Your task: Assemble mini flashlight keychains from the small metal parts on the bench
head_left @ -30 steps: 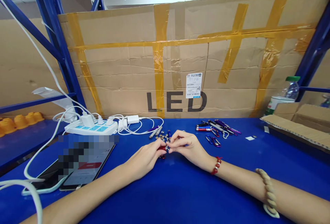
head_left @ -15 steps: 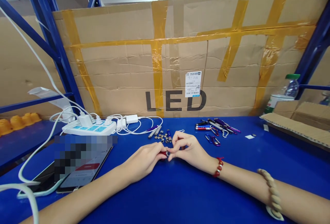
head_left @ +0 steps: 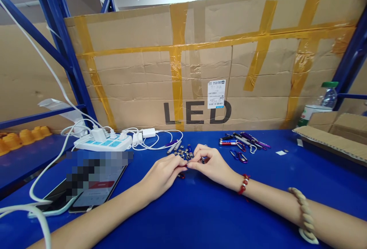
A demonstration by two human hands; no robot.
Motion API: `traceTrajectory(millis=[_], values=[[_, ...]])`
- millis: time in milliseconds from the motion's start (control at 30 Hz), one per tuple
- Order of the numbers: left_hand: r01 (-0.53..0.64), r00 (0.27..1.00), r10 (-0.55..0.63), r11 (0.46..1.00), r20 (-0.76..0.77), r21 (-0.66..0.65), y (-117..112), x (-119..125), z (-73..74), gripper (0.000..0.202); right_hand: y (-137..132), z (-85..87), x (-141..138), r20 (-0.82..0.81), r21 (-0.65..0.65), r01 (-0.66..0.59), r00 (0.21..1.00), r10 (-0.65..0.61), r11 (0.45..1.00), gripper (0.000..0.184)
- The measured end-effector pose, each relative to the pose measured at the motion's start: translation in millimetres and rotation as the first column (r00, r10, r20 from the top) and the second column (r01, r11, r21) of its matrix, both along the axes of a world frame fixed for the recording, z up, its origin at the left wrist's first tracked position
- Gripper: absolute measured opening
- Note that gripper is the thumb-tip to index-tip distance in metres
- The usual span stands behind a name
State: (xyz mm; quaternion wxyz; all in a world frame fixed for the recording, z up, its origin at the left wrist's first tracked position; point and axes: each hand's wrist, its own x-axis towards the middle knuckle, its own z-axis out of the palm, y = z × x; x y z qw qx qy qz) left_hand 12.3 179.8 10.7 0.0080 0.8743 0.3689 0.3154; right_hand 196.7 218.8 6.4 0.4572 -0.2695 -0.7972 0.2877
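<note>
My left hand [head_left: 166,170] is closed around a small red penlight [head_left: 185,165], mostly hidden by the fingers. A red clip [head_left: 181,175] shows below that hand. My right hand [head_left: 210,163] pinches thumb and forefinger together at the penlight's end, touching the left fingertips. A small shiny metal part [head_left: 203,160] shows under its curled fingers; whatever sits in the pinch is too small to make out. Just beyond the hands lie several button cells [head_left: 180,152], a blue penlight tube [head_left: 189,150] and silver tubes [head_left: 173,148].
Several penlights with carabiner clips [head_left: 243,140] and loose carabiners [head_left: 238,156] lie at the back right. A cardboard box [head_left: 329,136] and bottle [head_left: 318,105] stand far right. On the left are a power strip [head_left: 106,142], white cables [head_left: 155,147] and phones [head_left: 97,189].
My right thumb and forefinger have moved up onto the end of the red penlight, covering the opening that showed before. The red clip is more visible below my left hand. The view has shifted slightly.
</note>
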Motion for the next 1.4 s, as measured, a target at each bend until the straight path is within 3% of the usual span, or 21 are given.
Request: traceTrajectory(millis=[200,433,567,700,867,1000,1200,1400], values=[[-0.02,0.998,0.018,0.999,-0.059,-0.03,0.1,0.3,2.7,0.028,2.9,-0.3,1.5,0.028,-0.027,-0.016,0.999,0.017,0.999,0.025],[-0.039,0.993,0.055,0.987,-0.105,0.155,2.5,0.3,1.1,0.027,1.4,0.8,-1.2,0.017,0.017,0.018,1.0,-0.018,1.0,0.034],[-0.081,0.988,0.105,0.976,-0.109,0.203,2.9,2.6,1.3,0.026,-0.7,1.4,-1.4,0.042,0.047,0.075,0.996,-0.077,0.996,0.03],[-0.119,0.983,0.136,0.983,-0.121,0.139,2.9,3.6,2.1,0.027,-1.2,0.5,-1.0,0.075,0.035,0.113,0.99,-0.116,0.993,0.026],[-0.189,0.979,0.186,0.982,-0.088,-0.019,0.4,4.0,4.2,0.028,-3.0,2.3,-0.3,0.049,0.029,0.068,0.996,-0.07,0.997,0.024],[-0.173,0.984,0.168,0.979,-0.057,-0.104,-0.9,5.1,5.5,0.026,-4.6,4.9,-0.4,0.059,0.037,0.081,0.995,-0.083,0.996,0.028],[-0.138,0.99,0.139,0.982,-0.002,-0.131,-1.1,4.8,5.2,0.026,-2.5,1.9,-0.4,0.091,0.083,0.104,0.99,-0.112,0.991,0.033],[-0.11,0.993,0.106,0.99,-0.045,-0.09,-3.9,3.6,8.1,0.029,1.2,-2.6,0.2,0.138,0.086,0.104,0.984,-0.116,0.991,0.036]])
